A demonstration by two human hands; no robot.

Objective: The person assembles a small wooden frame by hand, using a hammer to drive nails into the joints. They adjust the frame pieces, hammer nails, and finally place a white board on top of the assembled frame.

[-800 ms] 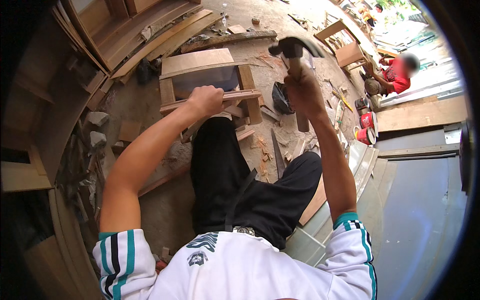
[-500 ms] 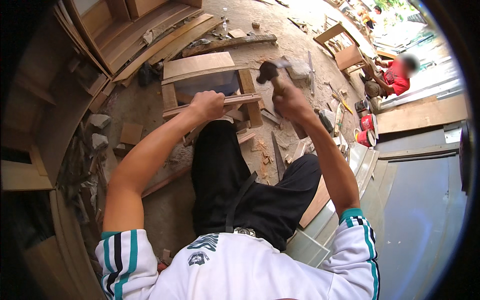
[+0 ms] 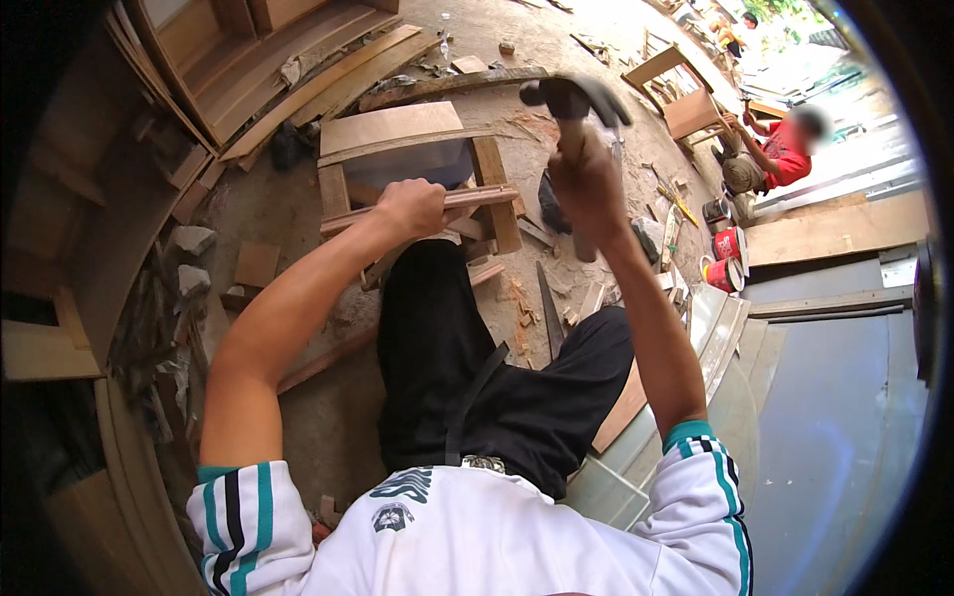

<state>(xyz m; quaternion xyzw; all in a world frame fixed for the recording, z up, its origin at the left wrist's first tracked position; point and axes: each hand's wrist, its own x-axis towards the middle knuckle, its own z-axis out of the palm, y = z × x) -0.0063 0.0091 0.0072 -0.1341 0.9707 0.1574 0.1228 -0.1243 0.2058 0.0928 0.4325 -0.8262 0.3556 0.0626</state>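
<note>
Left hand [image 3: 413,210] wrapped round wooden strip [image 3: 485,197], right hand [image 3: 590,187] gripping claw hammer [image 3: 572,99]; sloppy swing could whack left one.

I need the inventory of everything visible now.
Curved claw hammer: one, dark-headed, upper centre
Grooved wooden strip: one, brown, upper centre
Rectangular wooden frame: one, brown, upper centre
Tapering blade: one, dark, centre
Round tins: three, red and dark, right
Stone chunks: two, grey, left
Wooden cabinet: one, brown, upper left
Flat panel: one, grey, right
Wood scraps: many, tan, centre
Red-shirted person: one, upper right
Black trousers: one pair, centre
Left hand: one, gripping strip
Right hand: one, gripping hammer
</note>
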